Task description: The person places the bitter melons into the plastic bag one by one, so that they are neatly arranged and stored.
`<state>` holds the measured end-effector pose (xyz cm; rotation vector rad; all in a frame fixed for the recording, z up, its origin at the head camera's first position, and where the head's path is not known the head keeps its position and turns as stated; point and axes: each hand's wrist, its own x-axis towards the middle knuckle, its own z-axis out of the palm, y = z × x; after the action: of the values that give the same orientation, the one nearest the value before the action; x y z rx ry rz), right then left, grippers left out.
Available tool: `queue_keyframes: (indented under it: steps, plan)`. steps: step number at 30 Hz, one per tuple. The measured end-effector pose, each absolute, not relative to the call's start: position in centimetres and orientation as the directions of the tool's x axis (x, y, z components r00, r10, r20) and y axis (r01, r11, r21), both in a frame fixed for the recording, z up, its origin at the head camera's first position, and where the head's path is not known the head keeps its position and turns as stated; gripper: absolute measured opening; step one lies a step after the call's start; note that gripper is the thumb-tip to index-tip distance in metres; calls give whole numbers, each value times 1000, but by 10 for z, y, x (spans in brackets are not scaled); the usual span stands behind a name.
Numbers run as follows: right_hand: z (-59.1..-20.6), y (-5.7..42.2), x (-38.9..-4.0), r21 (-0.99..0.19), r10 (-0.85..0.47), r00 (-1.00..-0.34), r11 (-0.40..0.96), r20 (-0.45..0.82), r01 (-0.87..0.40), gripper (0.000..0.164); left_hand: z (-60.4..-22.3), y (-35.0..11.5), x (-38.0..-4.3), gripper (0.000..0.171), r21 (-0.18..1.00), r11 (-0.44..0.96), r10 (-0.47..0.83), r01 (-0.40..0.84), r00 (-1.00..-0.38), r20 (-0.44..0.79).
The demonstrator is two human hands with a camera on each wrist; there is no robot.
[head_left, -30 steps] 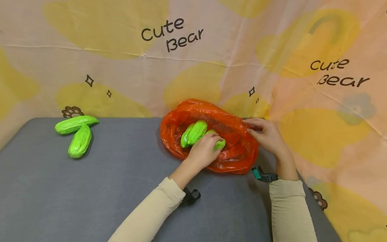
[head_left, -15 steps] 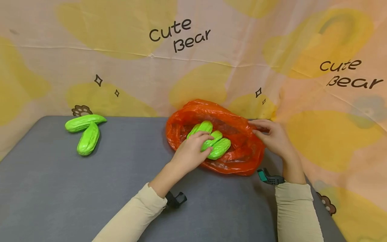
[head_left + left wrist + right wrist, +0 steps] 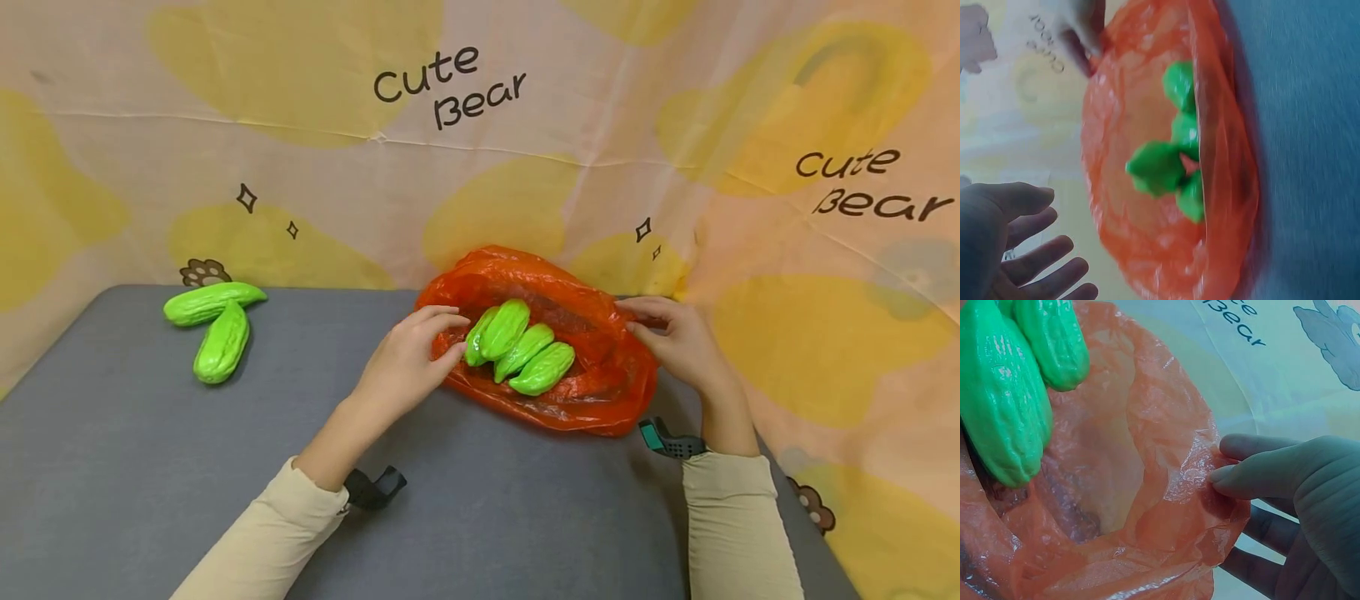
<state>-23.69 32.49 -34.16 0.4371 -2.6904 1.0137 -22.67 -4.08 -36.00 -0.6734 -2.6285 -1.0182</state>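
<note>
A red plastic bag (image 3: 517, 262) lies with its mouth wide, and several bright green, ribbed gourds (image 3: 504, 329) are grouped inside it. My left hand (image 3: 405, 358) is at the bag's left rim, holding nothing, with its fingers extended and apart in the left wrist view. At the far right rim, my right hand (image 3: 678, 337) pinches the bag's edge between thumb and index finger; the right wrist view shows the thumb (image 3: 1254, 472) pressed on the plastic. Two more green gourds (image 3: 222, 343) rest on the table at the left, one against the other.
The grey table (image 3: 300, 458) meets a cloth backdrop (image 3: 315, 183) printed with yellow patches and lettering at the back and right. Dark bands with mounts (image 3: 375, 486) are worn on both wrists.
My left hand has let go of a gourd inside the bag and drawn back left to the rim, uncovering the gourds. The right hand keeps its pinch on the bag; the view shifts slightly.
</note>
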Motion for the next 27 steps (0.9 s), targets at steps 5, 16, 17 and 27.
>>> queue_keyframes:
  steps: [5,16,17,27]
  plan:
    - [-344,325,-237,-593,-199,-921,715,335,-370,30,-359,-64,-230,31,590,662,280,463,-882,379]
    - [-342,323,-236,-596,-198,-919,711,340,-373,30,-358,-107,-238,34,598,697,208,397,-909,361]
    - [-342,323,-236,-594,-196,-919,713,342,-373,30,-357,-111,-238,34,596,702,198,391,-910,364]
    - [-342,325,-237,-586,-194,-916,718,351,-376,30,-350,-142,-247,39,555,771,104,314,-921,376]
